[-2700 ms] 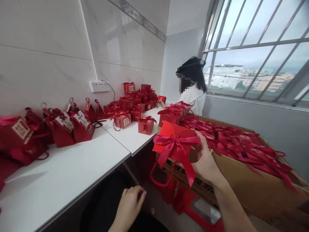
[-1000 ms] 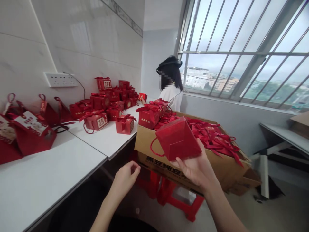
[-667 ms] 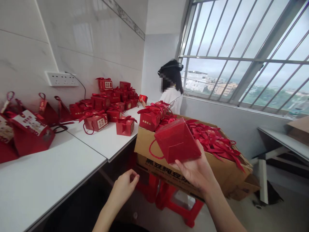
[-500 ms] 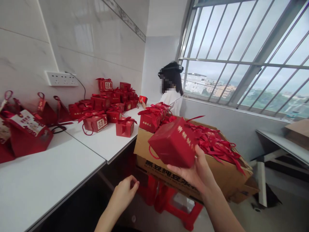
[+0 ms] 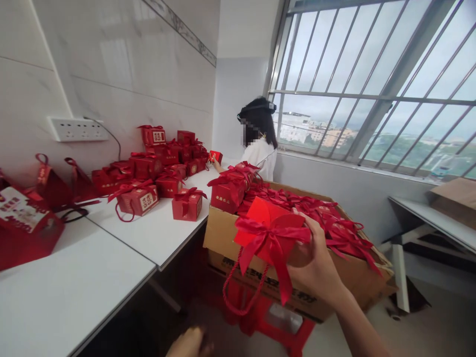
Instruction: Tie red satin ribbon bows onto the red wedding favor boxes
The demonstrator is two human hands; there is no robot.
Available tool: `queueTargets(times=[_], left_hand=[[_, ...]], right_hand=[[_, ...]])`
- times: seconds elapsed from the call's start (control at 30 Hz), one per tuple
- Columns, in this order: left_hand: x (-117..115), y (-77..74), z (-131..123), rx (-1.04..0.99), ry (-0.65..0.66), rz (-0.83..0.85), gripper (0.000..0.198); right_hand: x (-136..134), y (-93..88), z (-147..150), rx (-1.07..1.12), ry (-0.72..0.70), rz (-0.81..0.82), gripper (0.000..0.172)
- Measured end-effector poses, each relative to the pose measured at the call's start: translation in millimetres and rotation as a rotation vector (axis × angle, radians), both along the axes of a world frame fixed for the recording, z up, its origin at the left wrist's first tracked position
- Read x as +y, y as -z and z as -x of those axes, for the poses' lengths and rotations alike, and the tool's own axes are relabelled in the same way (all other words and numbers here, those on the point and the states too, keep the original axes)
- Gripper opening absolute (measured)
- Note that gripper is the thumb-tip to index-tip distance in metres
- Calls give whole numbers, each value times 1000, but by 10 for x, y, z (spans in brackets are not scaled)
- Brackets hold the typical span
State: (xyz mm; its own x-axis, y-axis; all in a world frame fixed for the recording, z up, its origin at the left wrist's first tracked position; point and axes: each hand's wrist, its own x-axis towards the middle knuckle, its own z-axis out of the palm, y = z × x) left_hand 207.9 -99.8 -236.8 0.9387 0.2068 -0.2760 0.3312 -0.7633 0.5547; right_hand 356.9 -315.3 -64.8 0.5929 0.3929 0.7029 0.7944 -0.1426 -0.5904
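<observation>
My right hand (image 5: 316, 258) grips a red gift box (image 5: 266, 225) by its right side, in front of the carton. The box's ribbon bow (image 5: 273, 238) faces me, and a twisted red cord handle (image 5: 243, 302) hangs below it. Low at the bottom edge is my left hand (image 5: 191, 342), blurred, apart from the box; its fingers cannot be made out. The cardboard carton (image 5: 219, 235) behind holds many red boxes with ribbons (image 5: 323, 208). One red box (image 5: 226, 193) sits at the carton's left corner.
On the white table (image 5: 111, 277) at left stand several red gift boxes (image 5: 139, 198) and red bags (image 5: 33, 223). Under the carton is a red stool (image 5: 282, 332). A person in white (image 5: 260, 153) holds a small red box (image 5: 215, 157) near the wall.
The box in my right hand has turned, so its bow and cord now face me instead of a lettered side. My left hand has dropped toward the bottom edge. The view has shifted slightly.
</observation>
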Motion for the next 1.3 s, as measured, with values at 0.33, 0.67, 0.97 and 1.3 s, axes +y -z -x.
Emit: queueTargets(times=[0.33,0.67,0.97,1.3], left_hand=[[-253,-1903,-377,-1052,-128,390,21],[-521,-1972,-339,-1555,191,-333,13],[-666,-1942,-334,-1626,7,-273,21],[-172,-1895,-571,-945,-209,487,16]], right_hand=[[11,24,45,-90,-71,34,100],[-52,63,41,-35,-127,-1,100],[-35,76,37,-89,-107,11,101],[-70,64,24,76,-326,230,102]])
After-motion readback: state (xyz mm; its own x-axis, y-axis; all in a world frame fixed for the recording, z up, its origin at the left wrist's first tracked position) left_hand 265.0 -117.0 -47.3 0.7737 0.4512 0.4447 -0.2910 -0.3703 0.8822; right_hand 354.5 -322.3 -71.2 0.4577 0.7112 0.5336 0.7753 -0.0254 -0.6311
